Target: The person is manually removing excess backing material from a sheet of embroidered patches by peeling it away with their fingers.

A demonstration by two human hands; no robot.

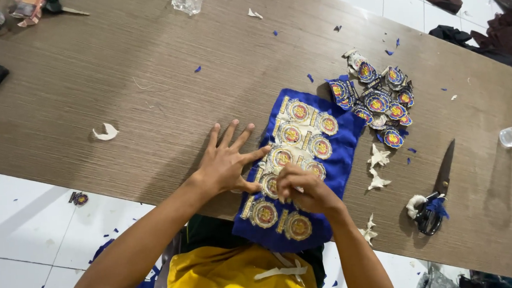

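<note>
under the left hand [226,162], spread flat with fingers splayed, lies the edge of a blue cloth [344,151] sewn with round badges. beside it the right hand [305,189] pinches at one badge [271,184]. beyond the fingers sits a pile of cut badges [379,99]; right of the hands, scissors [437,196] on the wooden table [148,97].

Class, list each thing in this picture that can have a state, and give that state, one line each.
Left hand: flat, fingers spread, pressing the cloth edge.
Right hand: curled, pinching at a badge on the cloth.
Blue cloth: laid flat, hanging over the table edge.
Cut-out badges: loose, piled beside the cloth.
Scissors: closed, lying untouched on the table.
</note>
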